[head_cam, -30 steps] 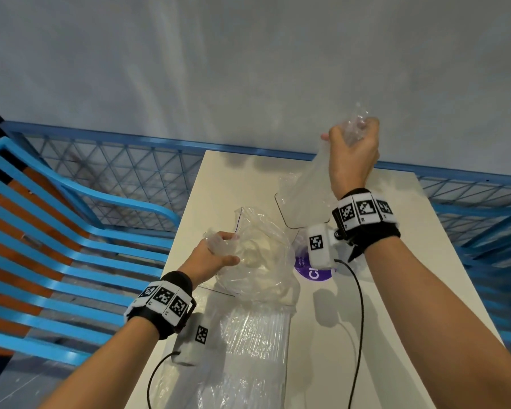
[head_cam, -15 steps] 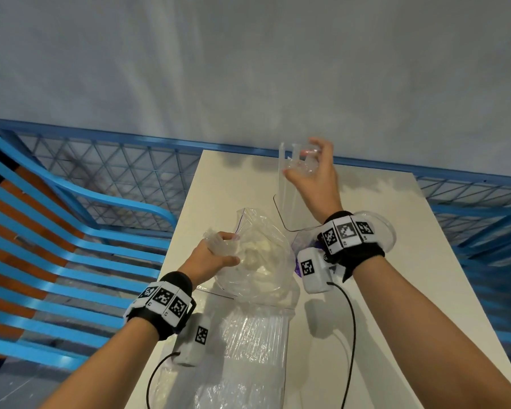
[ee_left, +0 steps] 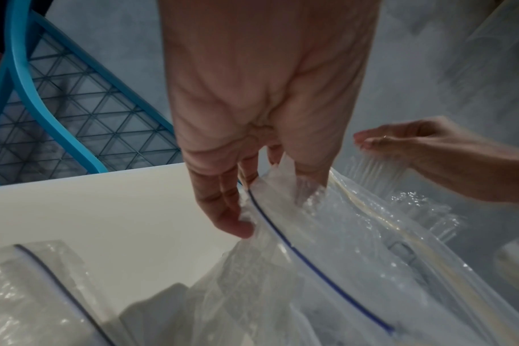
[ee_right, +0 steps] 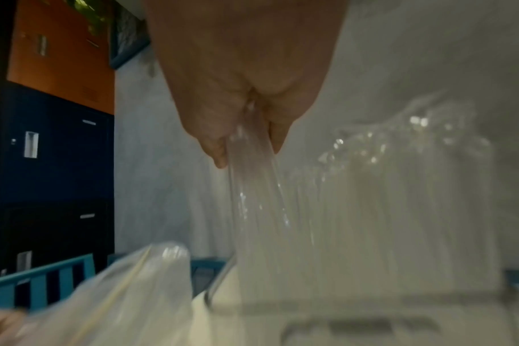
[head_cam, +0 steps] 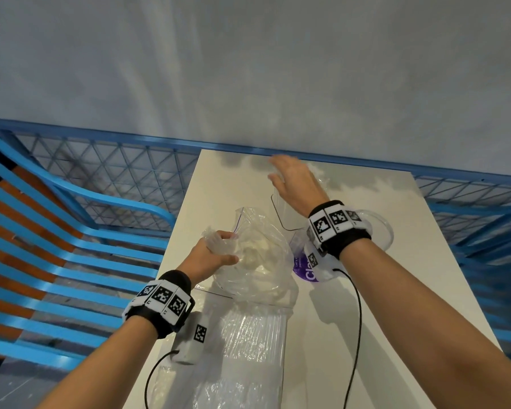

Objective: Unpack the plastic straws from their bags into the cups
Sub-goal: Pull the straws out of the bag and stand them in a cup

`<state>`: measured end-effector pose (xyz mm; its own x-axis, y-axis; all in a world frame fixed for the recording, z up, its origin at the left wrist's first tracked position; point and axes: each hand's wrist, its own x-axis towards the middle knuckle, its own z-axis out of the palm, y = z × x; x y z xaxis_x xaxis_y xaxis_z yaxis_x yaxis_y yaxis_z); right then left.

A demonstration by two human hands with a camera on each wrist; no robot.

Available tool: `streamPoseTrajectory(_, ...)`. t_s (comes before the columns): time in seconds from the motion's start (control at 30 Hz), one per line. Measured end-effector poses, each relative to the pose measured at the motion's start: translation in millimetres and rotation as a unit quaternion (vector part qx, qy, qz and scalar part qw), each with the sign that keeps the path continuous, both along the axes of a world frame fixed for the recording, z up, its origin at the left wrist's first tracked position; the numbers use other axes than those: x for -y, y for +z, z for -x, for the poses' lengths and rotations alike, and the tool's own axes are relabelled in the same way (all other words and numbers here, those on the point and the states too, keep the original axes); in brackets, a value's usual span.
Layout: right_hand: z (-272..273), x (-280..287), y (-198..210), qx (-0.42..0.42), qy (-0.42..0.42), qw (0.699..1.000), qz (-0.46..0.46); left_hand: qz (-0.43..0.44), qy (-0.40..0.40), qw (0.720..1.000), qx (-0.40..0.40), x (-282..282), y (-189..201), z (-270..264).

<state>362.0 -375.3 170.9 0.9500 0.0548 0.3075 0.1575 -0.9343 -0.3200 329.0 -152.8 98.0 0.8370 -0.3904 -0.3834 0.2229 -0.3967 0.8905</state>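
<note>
Clear plastic bag (head_cam: 257, 261) was gripped tight by the left hand (head_cam: 211, 255); the right hand (head_cam: 295, 187) touched the straws (ee_left: 368, 169) with straight fingers.

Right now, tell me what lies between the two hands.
Head view: the open zip bag that the left hand grips, then the wall of the clear cup below the right hand.

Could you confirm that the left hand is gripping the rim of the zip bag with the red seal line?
Not quite: the seal line is blue, not red, as the left wrist view shows. The left hand does grip the rim of the zip bag.
</note>
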Motion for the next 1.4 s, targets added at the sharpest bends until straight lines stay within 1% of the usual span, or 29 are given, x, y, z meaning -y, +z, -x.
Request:
streamPoseTrajectory(0.07,9,-2,-14,-0.050,0.010,0.998,0.028,0.000,-0.001,1.000,-0.001,1,1,0)
streamPoseTrajectory(0.17,19,-5,-29,-0.093,-0.004,0.981,0.169,-0.005,0.000,1.000,0.000,2,1,1)
streamPoseTrajectory(0.23,22,-10,-22,-0.119,-0.033,0.967,0.223,-0.009,0.001,1.000,0.000,2,1,1)
streamPoseTrajectory(0.3,28,-19,-8,-0.104,-0.039,0.969,0.223,-0.005,0.000,1.000,-0.003,4,2,2)
streamPoseTrajectory(0.33,33,-26,-2,-0.080,-0.026,0.977,0.194,-0.001,-0.001,1.000,-0.003,4,4,2)
streamPoseTrajectory(0.37,41,-34,2,-0.057,-0.008,0.989,0.134,0.004,-0.001,1.000,-0.003,5,4,2)
streamPoseTrajectory(0.4,50,-41,3,-0.049,0.004,0.998,0.042,0.010,-0.002,1.000,-0.004,5,5,3)
streamPoseTrajectory(0.43,59,-46,2,-0.063,0.007,0.996,-0.055,0.016,-0.004,1.000,-0.008,5,6,4)
streamPoseTrajectory(0.47,66,-51,-2,-0.097,0.005,0.987,-0.126,0.022,-0.008,1.000,-0.012,4,7,5)
streamPoseTrajectory(0.5,72,-54,-7,-0.155,0.001,0.975,-0.162,0.027,-0.015,0.999,-0.016,2,8,6)
streamPoseTrajectory(0.57,80,-58,-19,-0.290,0.023,0.942,-0.169,0.038,-0.029,0.998,-0.030,0,8,7)
streamPoseTrajectory(0.6,82,-60,-26,-0.334,0.042,0.925,-0.174,0.045,-0.035,0.998,-0.037,-1,9,7)
streamPoseTrajectory(0.63,84,-61,-32,-0.352,0.058,0.914,-0.195,0.055,-0.040,0.997,-0.043,-2,8,8)
streamPoseTrajectory(0.7,84,-65,-42,-0.324,0.072,0.905,-0.265,0.081,-0.045,0.994,-0.050,-4,8,9)
streamPoseTrajectory(0.77,82,-67,-53,-0.266,0.067,0.898,-0.343,0.115,-0.047,0.990,-0.064,-6,9,9)
streamPoseTrajectory(0.83,79,-66,-58,-0.200,0.045,0.897,-0.392,0.138,-0.040,0.987,-0.072,-7,14,8)
streamPoseTrajectory(0.9,79,-63,-54,-0.143,0.034,0.908,-0.393,0.151,-0.027,0.986,-0.067,-7,18,7)
streamPoseTrajectory(0.93,79,-62,-50,-0.128,0.037,0.913,-0.385,0.157,-0.025,0.985,-0.061,-6,21,7)
streamPoseTrajectory(1.07,78,-60,-41,-0.130,0.068,0.925,-0.350,0.169,-0.038,0.984,-0.051,-1,30,4)
streamPoseTrajectory(1.1,77,-59,-41,-0.125,0.065,0.932,-0.334,0.174,-0.042,0.982,-0.056,0,33,4)
streamPoseTrajectory(1.17,74,-55,-39,-0.087,0.048,0.951,-0.293,0.183,-0.044,0.980,-0.061,3,37,3)
streamPoseTrajectory(1.23,70,-49,-32,-0.057,0.022,0.954,-0.293,0.175,-0.041,0.983,-0.046,4,39,1)
streamPoseTrajectory(1.3,66,-42,-19,-0.045,-0.010,0.939,-0.342,0.147,-0.034,0.988,-0.024,1,41,-3)
streamPoseTrajectory(1.33,63,-38,-9,-0.038,-0.022,0.921,-0.387,0.129,-0.028,0.991,-0.017,-3,40,-6)
streamPoseTrajectory(1.4,61,-25,16,-0.001,-0.029,0.871,-0.490,0.089,-0.009,0.996,-0.010,-12,34,-14)
